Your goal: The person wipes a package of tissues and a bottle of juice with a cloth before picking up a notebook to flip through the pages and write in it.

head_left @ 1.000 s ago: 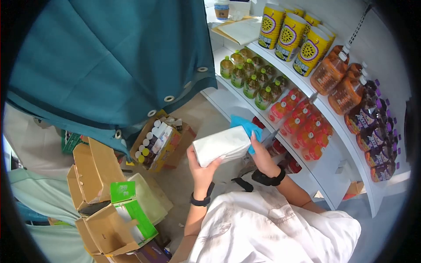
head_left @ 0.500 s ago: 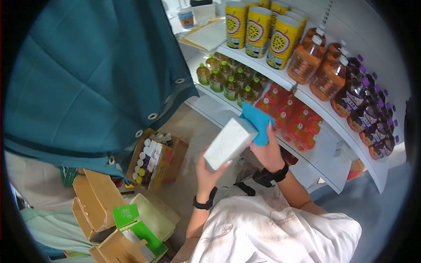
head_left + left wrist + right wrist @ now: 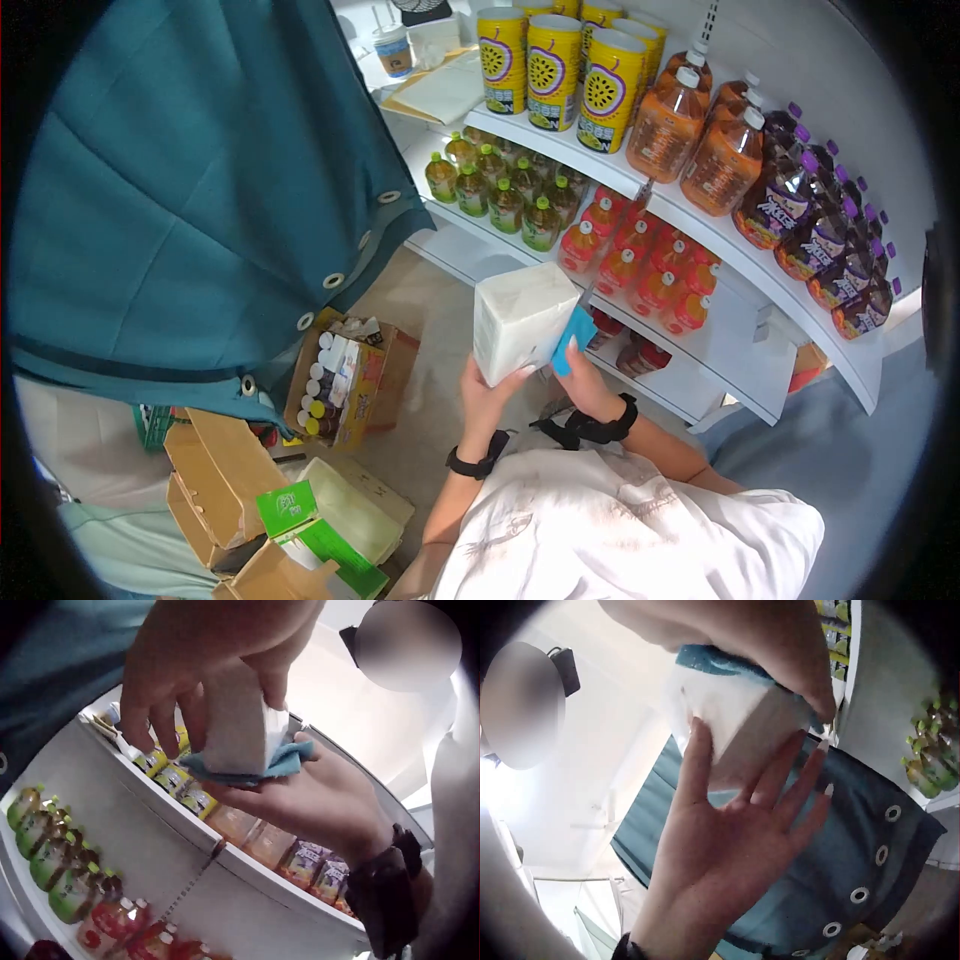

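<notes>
A white, box-shaped wrapped pack (image 3: 522, 318), which looks like a pack of paper tissues, is held up in front of the body. My left hand (image 3: 487, 395) grips its lower end, thumb on one face and fingers on the opposite one, as the right wrist view shows. My right hand (image 3: 590, 388) holds a blue cloth (image 3: 573, 343) against the side of the pack, thumb on the near side of the cloth. In the left wrist view the cloth (image 3: 251, 774) lies between the right palm and the pack's end.
Curved white shelves carry yellow cans (image 3: 552, 72), orange bottles (image 3: 668, 128), purple-capped bottles (image 3: 778, 205), green-capped bottles (image 3: 505, 205) and red bottles (image 3: 640, 262). A teal curtain (image 3: 190, 190) hangs at left. A carton of bottles (image 3: 365, 395) and opened cardboard boxes (image 3: 230, 470) stand on the floor.
The pack has been turned in my hands, now more upright with another face showing. My right hand has shifted the cloth down along its side. The head view has swung right.
</notes>
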The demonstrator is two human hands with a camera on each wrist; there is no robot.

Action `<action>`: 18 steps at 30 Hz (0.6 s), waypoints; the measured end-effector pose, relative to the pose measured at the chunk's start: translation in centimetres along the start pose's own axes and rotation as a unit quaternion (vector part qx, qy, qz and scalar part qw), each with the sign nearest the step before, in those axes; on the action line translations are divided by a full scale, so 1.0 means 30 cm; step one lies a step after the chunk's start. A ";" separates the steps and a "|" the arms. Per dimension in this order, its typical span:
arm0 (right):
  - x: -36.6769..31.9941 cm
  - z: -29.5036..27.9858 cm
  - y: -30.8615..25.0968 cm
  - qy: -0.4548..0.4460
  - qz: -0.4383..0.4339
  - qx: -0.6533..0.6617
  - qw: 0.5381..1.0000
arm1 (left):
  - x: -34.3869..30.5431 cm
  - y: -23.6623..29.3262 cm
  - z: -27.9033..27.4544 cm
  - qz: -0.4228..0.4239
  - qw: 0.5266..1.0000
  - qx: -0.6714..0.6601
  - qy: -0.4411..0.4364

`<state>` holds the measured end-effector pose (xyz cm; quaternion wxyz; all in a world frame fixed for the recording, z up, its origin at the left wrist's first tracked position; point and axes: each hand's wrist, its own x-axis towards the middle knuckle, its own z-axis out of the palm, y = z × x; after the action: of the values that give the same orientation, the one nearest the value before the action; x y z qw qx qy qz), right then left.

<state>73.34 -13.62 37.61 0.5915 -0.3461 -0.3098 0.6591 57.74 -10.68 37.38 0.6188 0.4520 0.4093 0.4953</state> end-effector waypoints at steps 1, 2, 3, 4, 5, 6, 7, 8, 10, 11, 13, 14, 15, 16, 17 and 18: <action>0.006 0.004 -0.006 -0.012 0.003 -0.038 0.999 | -0.003 0.009 -0.009 0.006 1.000 0.011 -0.004; 0.013 0.011 -0.019 -0.023 0.006 -0.075 0.997 | -0.007 0.015 -0.018 0.012 1.000 0.021 -0.008; 0.023 0.022 -0.032 -0.033 0.008 -0.113 0.993 | -0.010 0.017 -0.032 0.011 0.999 0.034 -0.020; 0.037 0.039 -0.037 -0.023 -0.006 -0.101 0.995 | -0.011 0.015 -0.051 0.011 0.998 0.046 -0.030; 0.056 0.060 -0.040 -0.013 -0.020 -0.090 0.996 | -0.010 0.015 -0.069 0.011 0.997 0.058 -0.040; 0.072 0.079 -0.046 -0.003 -0.033 -0.079 0.996 | -0.006 0.016 -0.084 0.018 0.997 0.061 -0.040; 0.083 0.092 -0.055 -0.012 -0.034 -0.098 0.995 | -0.001 0.019 -0.098 0.024 0.997 0.064 -0.039; 0.092 0.104 -0.066 -0.019 -0.036 -0.118 0.992 | 0.003 0.026 -0.111 0.030 0.996 0.067 -0.040; 0.108 0.115 -0.090 -0.040 -0.056 -0.191 0.979 | 0.003 0.062 -0.137 0.146 0.982 0.118 0.023; 0.108 0.109 -0.101 -0.053 -0.073 -0.243 0.966 | -0.003 0.085 -0.153 0.202 0.967 0.143 0.053; 0.115 0.097 -0.120 -0.085 -0.123 -0.379 0.913 | -0.025 0.152 -0.201 0.196 0.955 0.222 0.029; 0.124 0.091 -0.132 -0.104 -0.155 -0.461 0.868 | -0.037 0.183 -0.224 0.191 0.946 0.261 0.017; 0.131 0.092 -0.134 -0.123 -0.187 -0.538 0.813 | -0.047 0.206 -0.242 0.230 0.895 0.382 0.001; 0.132 0.097 -0.127 -0.140 -0.193 -0.554 0.798 | -0.054 0.214 -0.244 0.197 0.902 0.384 -0.026; 0.131 0.101 -0.116 -0.157 -0.199 -0.569 0.782 | -0.062 0.217 -0.242 0.163 0.907 0.385 -0.053; 0.128 0.105 -0.107 -0.175 -0.204 -0.585 0.766 | -0.070 0.216 -0.237 0.129 0.911 0.384 -0.080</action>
<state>72.34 -9.44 41.69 0.3306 -0.4324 -0.7964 0.2636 49.01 -10.99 41.94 0.3586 0.7418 0.4554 0.3372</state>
